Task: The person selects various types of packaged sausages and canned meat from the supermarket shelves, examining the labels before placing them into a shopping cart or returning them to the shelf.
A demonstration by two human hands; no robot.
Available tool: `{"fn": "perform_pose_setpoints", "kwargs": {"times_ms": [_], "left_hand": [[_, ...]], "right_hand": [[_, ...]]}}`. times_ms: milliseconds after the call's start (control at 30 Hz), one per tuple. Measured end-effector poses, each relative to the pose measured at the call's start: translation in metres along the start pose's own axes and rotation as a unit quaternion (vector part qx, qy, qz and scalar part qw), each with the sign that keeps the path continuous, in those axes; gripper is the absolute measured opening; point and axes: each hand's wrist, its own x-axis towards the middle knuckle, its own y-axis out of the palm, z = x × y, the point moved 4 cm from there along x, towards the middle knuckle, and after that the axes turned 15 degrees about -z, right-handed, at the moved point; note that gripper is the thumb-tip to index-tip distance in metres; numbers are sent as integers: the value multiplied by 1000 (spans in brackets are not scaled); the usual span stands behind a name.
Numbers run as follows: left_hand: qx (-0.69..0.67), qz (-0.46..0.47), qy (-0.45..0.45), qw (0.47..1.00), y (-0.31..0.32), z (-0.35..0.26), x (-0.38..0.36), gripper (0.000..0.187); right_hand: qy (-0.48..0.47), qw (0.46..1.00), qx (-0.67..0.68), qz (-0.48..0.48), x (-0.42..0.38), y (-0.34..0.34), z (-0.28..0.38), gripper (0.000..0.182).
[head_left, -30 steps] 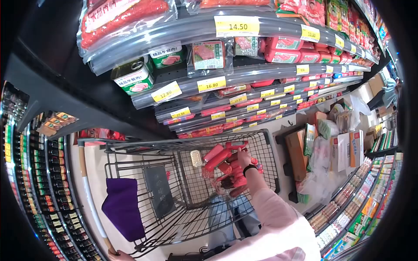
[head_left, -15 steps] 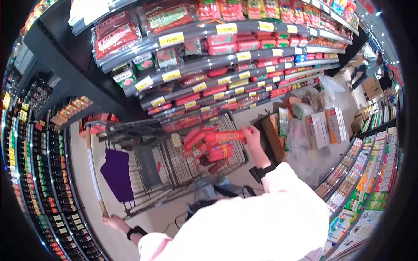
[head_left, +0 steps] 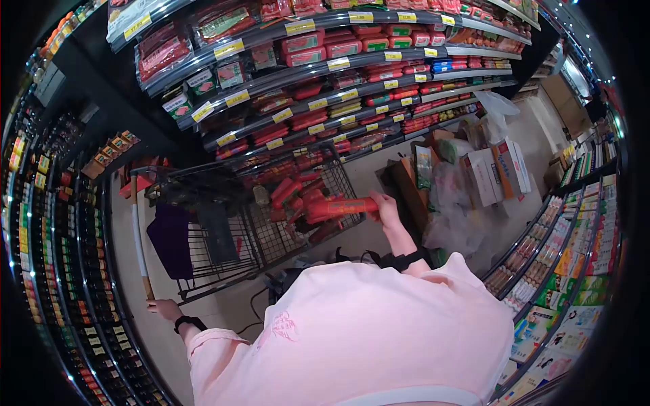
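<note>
My right hand is closed round one end of a long red packaged sausage with an orange label. This sausage is held nearly level above the wire basket of the shopping cart. Beneath and beside it lie several other red sausage packs, partly covered by the held one. At the lower left, my left hand grips the near end of the cart's handle. A dark purple panel hangs on the cart by that handle.
Shelves of red packaged meats with yellow price tags rise beyond the cart. Cardboard boxes and clear plastic wrap stand on the floor to the right. Bottle shelves line the left; packaged goods fill the right shelves.
The view has shifted, so the cart and shelves appear higher and more to the left. My right hand keeps the sausage over the basket, and my left hand stays on the handle.
</note>
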Motion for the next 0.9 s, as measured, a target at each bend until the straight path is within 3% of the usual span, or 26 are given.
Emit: {"fn": "perform_pose_setpoints", "kwargs": {"times_ms": [367, 433, 667, 767, 833, 900], "left_hand": [[61, -23, 33, 997, -15, -13, -4, 60], [24, 20, 10, 999, -20, -15, -4, 61], [22, 4, 8, 1000, -13, -13, -8, 63], [24, 40, -4, 999, -1, -6, -7, 67], [28, -11, 60, 998, 15, 4, -11, 72], [-58, 31, 50, 997, 13, 4, -16, 80]], "right_hand": [[-15, 998, 50, -17, -2, 5, 17, 30], [-11, 999, 30, 2, 0, 5, 15, 31], [-7, 999, 32, 26, 3, 12, 12, 31], [-12, 999, 28, 23, 4, 17, 10, 32], [4, 1000, 16, 16, 8, 17, 8, 32], [14, 1000, 3, 26, 1, 16, 10, 32]]}}
